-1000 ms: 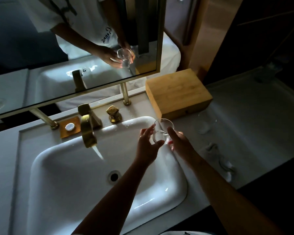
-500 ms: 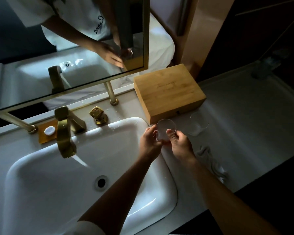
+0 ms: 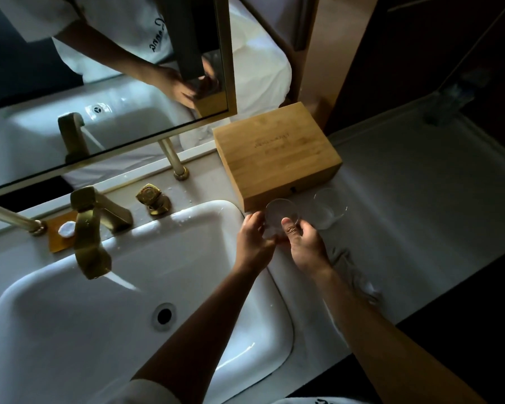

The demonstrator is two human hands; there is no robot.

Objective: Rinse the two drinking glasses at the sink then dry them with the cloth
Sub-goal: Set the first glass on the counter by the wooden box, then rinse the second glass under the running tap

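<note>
Both hands grip 1 clear drinking glass (image 3: 281,217) over the counter (image 3: 420,228) just right of the sink's (image 3: 70,330) rim: the left hand (image 3: 252,242) curls round its left side, and the right hand (image 3: 306,247) has its thumb on the near rim and fingers wrapped behind. The 2nd glass (image 3: 328,209) stands upright on the counter just right of the held one, both close in front of a wooden box (image 3: 277,158). A crumpled cloth (image 3: 353,272) lies on the counter beside the right wrist, and a brass faucet (image 3: 91,234) stands behind the basin.

second glass (image 3: 330,209) right of held glass (image 3: 282,212), before box (image 3: 277,154).
</note>
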